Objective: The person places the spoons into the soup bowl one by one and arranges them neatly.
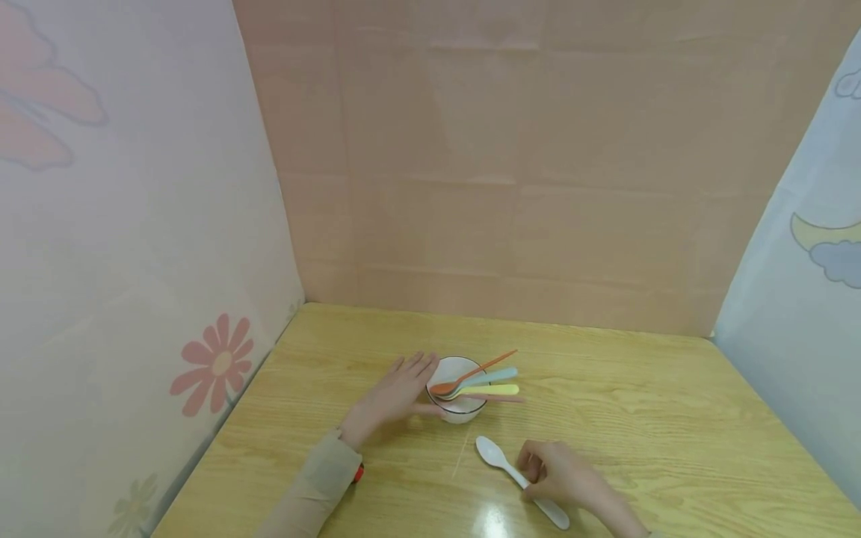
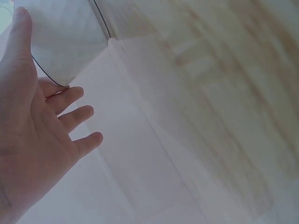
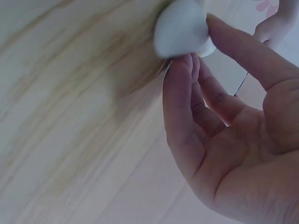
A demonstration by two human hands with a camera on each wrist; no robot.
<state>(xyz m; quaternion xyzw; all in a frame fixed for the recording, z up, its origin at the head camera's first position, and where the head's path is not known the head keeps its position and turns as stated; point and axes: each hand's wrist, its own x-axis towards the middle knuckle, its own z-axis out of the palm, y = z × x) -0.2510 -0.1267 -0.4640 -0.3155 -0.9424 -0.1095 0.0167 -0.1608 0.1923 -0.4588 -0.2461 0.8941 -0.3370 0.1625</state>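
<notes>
A white bowl [image 1: 459, 415] with a dark rim stands near the middle of the table. Several coloured spoons lean in it: orange [image 1: 486, 366], light blue [image 1: 494, 375], yellow [image 1: 501, 389] and pink [image 1: 504, 398]. At its left side my left hand [image 1: 397, 392] rests with the fingers fairly straight, thumb along the near side. The left wrist view shows the bowl's wall [image 2: 65, 37] between thumb and index finger. My right hand [image 1: 561, 474] pinches the handle of a white spoon [image 1: 492, 452], whose bowl end points toward the far left. Close up, the handle end [image 3: 182, 30] sits between thumb and fingertips.
The wood-grain table [image 1: 639, 388] carries both. A pinkish-brown sheet [image 1: 511, 164] hangs behind it. Printed panels flank it, the left one [image 1: 148, 246] with flowers and the right one [image 1: 800, 299] with a moon and cloud. A small red object [image 1: 359, 473] shows beside the left sleeve.
</notes>
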